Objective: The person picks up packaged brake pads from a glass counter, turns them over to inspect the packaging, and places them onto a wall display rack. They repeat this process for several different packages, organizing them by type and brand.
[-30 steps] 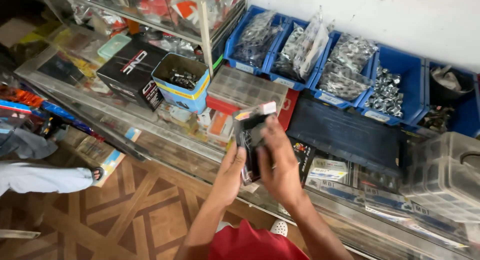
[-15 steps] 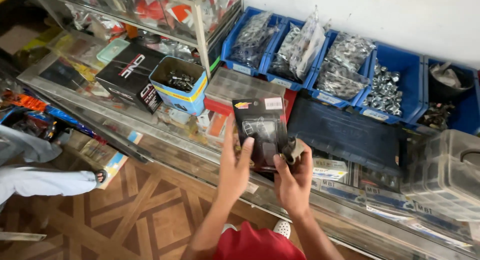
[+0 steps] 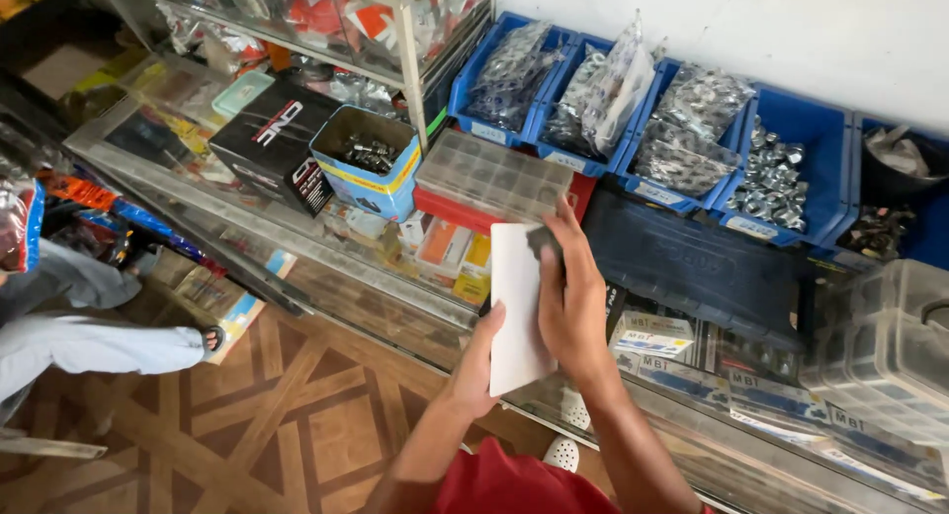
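Note:
I hold a flat carded package (image 3: 516, 306) upright over a glass counter, its plain white back facing me. My left hand (image 3: 478, 361) grips its lower edge from below. My right hand (image 3: 568, 301) presses on its right side, fingers near a dark part at the top corner. Just beyond the package a clear compartment box (image 3: 491, 174) lies on a red case.
Blue bins (image 3: 806, 143) with bagged and loose metal nuts line the white wall. A dark blue tool case (image 3: 692, 262) lies on the glass counter (image 3: 326, 267). Also there: an open blue box (image 3: 368, 158) of small parts, a black box (image 3: 272, 138), clear containers (image 3: 890, 346). A seated person's legs (image 3: 89, 326) at left.
The package has been turned over: its black printed front showed before, now the white back faces me. My right hand shifted from its lower right corner onto its right side.

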